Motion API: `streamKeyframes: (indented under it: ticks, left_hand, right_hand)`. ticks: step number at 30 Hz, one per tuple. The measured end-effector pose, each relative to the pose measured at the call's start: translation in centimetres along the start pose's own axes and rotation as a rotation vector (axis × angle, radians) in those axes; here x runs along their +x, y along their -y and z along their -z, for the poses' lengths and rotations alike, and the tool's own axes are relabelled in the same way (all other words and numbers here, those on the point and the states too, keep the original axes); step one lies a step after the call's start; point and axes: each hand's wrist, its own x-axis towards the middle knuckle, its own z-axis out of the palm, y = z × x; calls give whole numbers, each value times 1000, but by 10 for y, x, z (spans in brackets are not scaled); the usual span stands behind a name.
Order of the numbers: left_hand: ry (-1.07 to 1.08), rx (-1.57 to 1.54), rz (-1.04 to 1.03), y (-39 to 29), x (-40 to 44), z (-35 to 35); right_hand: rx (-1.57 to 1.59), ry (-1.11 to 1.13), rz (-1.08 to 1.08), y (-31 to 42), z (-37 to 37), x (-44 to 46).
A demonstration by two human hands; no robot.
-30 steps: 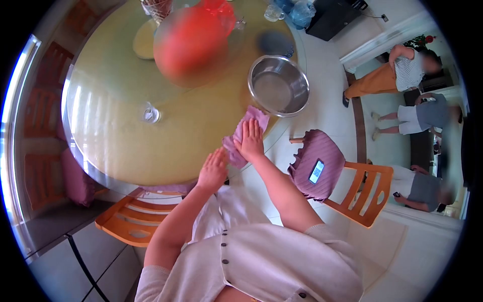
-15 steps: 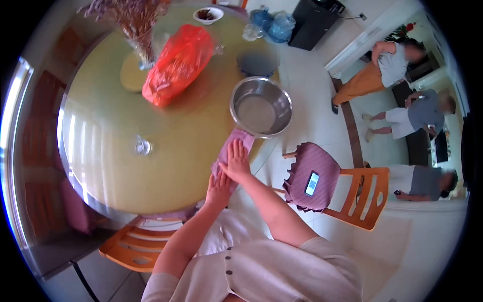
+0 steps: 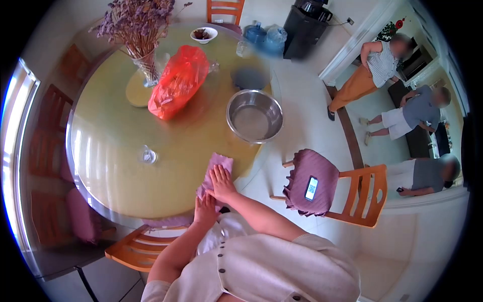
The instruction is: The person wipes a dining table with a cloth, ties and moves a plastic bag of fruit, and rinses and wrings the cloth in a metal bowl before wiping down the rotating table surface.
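Both bare hands are at the near edge of a round, yellowish surface (image 3: 113,136). A pink cloth (image 3: 220,160) lies on that surface, close to the wearer's body and on the near side of a steel basin (image 3: 251,122), with a gap between the two. The right hand (image 3: 222,183) rests flat on the cloth, fingers extended and slightly spread, palm down. The left hand (image 3: 205,211) sits just below it, fingers straight and close together, tips at the cloth's lower portion; neither hand pinches anything. A small clear glass (image 3: 148,155) stands to the left, well apart from the hands. Farther back are a red plastic bag (image 3: 180,83), a vase (image 3: 146,68) of dried purple flowers (image 3: 132,20) and a white bowl (image 3: 214,34) with dark contents. A dark object (image 3: 249,78) behind the basin is blurred and appears to be a dish. To the right, a phone (image 3: 311,188) lies on the purple-covered seat (image 3: 326,173) of an orange chair (image 3: 365,196). Three people stand beyond, at the right.
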Motion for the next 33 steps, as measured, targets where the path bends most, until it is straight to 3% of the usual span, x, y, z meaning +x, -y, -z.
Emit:
streamKeyframes:
  ticks: [13, 16, 25, 33]
  left_hand:
    - [-53, -142, 46, 10, -19, -4]
    - [-94, -229, 65, 12, -15, -11]
    - [-269, -369, 301, 57, 47, 4]
    - [-203, -389, 484, 103, 59, 10]
  right_hand:
    - [-42, 81, 18, 12, -7, -1]
    - [-8, -60, -37, 16, -10, 8]
    - [-96, -38, 53, 18, -6, 119]
    - [-146, -2, 142, 68, -19, 188]
